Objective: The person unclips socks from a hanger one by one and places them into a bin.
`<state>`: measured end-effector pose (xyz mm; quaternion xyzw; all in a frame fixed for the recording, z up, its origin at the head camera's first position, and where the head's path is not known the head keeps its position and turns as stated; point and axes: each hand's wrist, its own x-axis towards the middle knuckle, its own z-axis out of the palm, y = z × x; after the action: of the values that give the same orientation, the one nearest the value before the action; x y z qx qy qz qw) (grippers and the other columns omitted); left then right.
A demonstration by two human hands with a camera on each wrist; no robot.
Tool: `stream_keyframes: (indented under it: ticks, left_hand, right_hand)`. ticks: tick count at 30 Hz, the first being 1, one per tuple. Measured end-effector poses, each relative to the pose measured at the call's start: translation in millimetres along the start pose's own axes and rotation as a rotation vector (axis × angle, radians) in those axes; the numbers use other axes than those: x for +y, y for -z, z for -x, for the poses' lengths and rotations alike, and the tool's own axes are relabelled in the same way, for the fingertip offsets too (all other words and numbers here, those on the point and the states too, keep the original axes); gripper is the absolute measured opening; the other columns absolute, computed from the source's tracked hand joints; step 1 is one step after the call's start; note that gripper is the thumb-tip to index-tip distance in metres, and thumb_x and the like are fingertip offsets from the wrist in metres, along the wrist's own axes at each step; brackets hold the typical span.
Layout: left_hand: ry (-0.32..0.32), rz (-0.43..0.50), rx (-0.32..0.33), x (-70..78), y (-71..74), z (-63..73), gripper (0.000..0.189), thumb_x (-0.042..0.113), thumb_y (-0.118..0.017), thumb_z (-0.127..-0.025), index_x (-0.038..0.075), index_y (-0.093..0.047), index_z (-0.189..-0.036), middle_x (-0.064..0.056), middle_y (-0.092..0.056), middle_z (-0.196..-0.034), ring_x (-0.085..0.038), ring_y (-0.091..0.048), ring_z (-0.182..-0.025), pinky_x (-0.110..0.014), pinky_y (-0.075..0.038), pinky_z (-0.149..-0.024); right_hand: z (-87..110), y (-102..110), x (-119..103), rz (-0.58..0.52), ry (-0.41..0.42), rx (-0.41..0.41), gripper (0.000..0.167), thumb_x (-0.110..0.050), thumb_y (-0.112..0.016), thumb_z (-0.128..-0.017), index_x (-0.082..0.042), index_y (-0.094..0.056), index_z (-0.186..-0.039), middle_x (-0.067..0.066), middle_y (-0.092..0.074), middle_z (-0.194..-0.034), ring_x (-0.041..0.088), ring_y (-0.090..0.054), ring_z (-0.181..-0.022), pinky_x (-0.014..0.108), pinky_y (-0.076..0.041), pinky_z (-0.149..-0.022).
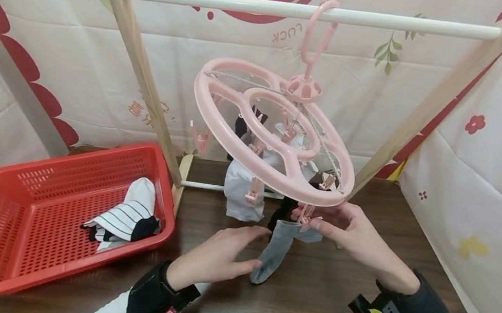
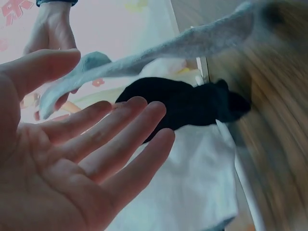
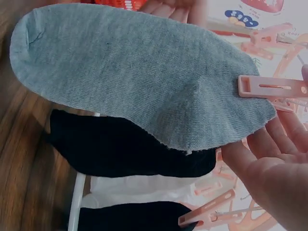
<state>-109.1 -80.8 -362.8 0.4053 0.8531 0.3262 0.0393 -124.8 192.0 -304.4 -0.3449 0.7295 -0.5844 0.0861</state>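
I see the right hand (image 1: 351,230) pinching a pink clip (image 3: 274,87) at the edge of the gray sock (image 1: 274,252), just under a round pink hanger (image 1: 272,174) hooked over a white bar (image 1: 222,2). The left hand (image 1: 217,257), fingers loosely spread, is just beside the sock; on that side sits a red basket (image 1: 57,227) with striped cloth (image 1: 125,214) inside.

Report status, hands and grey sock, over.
Left hand empty, beside grey sock. Right hand pinching clip. Clip gripping sock's edge. Black sock close behind, apparently not blocking.
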Motion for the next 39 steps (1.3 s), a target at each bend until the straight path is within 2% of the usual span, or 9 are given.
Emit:
stream_keyframes:
  ticks: [3,5,8,11,16,20,25,31,39]
  left_hand:
    - [-0.013,-0.007,0.027,2.1,-4.6,-7.1,0.049,0.020,-0.068,-0.090,0.000,-0.050,-0.131,-0.009,-0.065,-0.114,-0.018,-0.062,-0.104,-0.031,-0.048,-0.086]
    - [-0.027,-0.018,0.062,2.9,-8.2,-10.3,0.044,0.021,-0.068,-0.090,0.000,-0.052,-0.125,-0.007,-0.067,-0.099,-0.016,-0.064,-0.090,-0.027,-0.049,-0.077]
    - [-0.044,-0.009,0.118,3.1,-13.3,-13.5,0.032,0.019,-0.066,-0.091,0.001,-0.054,-0.114,-0.003,-0.062,-0.078,-0.011,-0.057,-0.070,-0.022,-0.044,-0.063]
    - [-0.058,0.032,0.167,3.0,-17.3,-14.3,0.022,0.012,-0.062,-0.092,0.002,-0.056,-0.111,0.001,-0.057,-0.070,-0.006,-0.050,-0.064,-0.019,-0.039,-0.059]
    - [-0.065,0.051,0.210,2.8,-20.9,-13.8,0.017,0.003,-0.056,-0.092,0.006,-0.061,-0.109,0.002,-0.060,-0.075,-0.005,-0.052,-0.066,-0.020,-0.043,-0.062]
    - [-0.049,0.046,0.193,2.8,-21.2,-12.9,0.012,0.002,-0.054,-0.094,0.007,-0.062,-0.102,0.002,-0.058,-0.074,-0.005,-0.052,-0.066,-0.020,-0.042,-0.061]
    - [-0.039,0.036,0.174,2.1,-18.7,-10.9,0.008,0.002,-0.055,-0.093,0.007,-0.060,-0.096,0.006,-0.049,-0.067,-0.005,-0.049,-0.063,-0.020,-0.040,-0.059]
    - [-0.051,0.013,0.157,-1.0,-15.3,-7.4,0.006,0.000,-0.054,-0.093,0.004,-0.058,-0.094,0.008,-0.043,-0.066,-0.006,-0.045,-0.060,-0.020,-0.037,-0.055]
    - [-0.031,-0.048,0.155,-4.5,-9.7,0.5,0.016,-0.002,-0.054,-0.092,-0.005,-0.062,-0.106,-0.001,-0.059,-0.075,-0.011,-0.055,-0.066,-0.026,-0.045,-0.060]
  right_hand:
    - [-1.2,-4,0,-0.016,0.002,0.006,0.026,0.005,-0.050,-0.097,0.002,-0.054,-0.122,0.015,-0.064,-0.111,0.022,-0.064,-0.096,0.030,-0.051,-0.079]
    - [-2.0,-6,1,-0.014,-0.007,0.015,0.025,0.004,-0.051,-0.097,0.000,-0.054,-0.122,0.014,-0.065,-0.110,0.022,-0.064,-0.096,0.029,-0.050,-0.076]
    - [-3.1,-8,1,-0.015,-0.005,0.017,0.026,0.002,-0.051,-0.097,-0.001,-0.054,-0.123,0.014,-0.065,-0.110,0.022,-0.064,-0.096,0.029,-0.049,-0.075]
    - [-4.3,-10,2,-0.012,0.007,0.011,0.026,0.001,-0.050,-0.098,-0.001,-0.053,-0.124,0.015,-0.065,-0.110,0.023,-0.064,-0.097,0.030,-0.049,-0.078]
    - [-4.2,-12,4,0.002,0.023,0.005,0.026,0.003,-0.047,-0.099,0.000,-0.052,-0.124,0.016,-0.064,-0.112,0.024,-0.063,-0.099,0.030,-0.049,-0.082]
    - [-4.3,-14,5,-0.012,0.020,0.014,0.028,0.004,-0.046,-0.099,-0.001,-0.052,-0.125,0.015,-0.065,-0.113,0.023,-0.063,-0.100,0.030,-0.049,-0.081]
    - [-7.9,-15,6,-0.066,0.109,-0.021,0.026,0.009,-0.041,-0.098,0.009,-0.051,-0.123,0.023,-0.062,-0.112,0.027,-0.063,-0.096,0.033,-0.049,-0.085]
    - [-7.0,-15,8,-0.116,0.073,0.000,0.025,0.006,-0.042,-0.100,0.011,-0.050,-0.122,0.025,-0.062,-0.112,0.026,-0.063,-0.098,0.037,-0.050,-0.087]
    - [-8.1,-14,9,-0.172,0.123,-0.004,0.027,0.011,-0.039,-0.098,0.012,-0.050,-0.123,0.031,-0.060,-0.111,0.028,-0.064,-0.096,0.040,-0.050,-0.086]
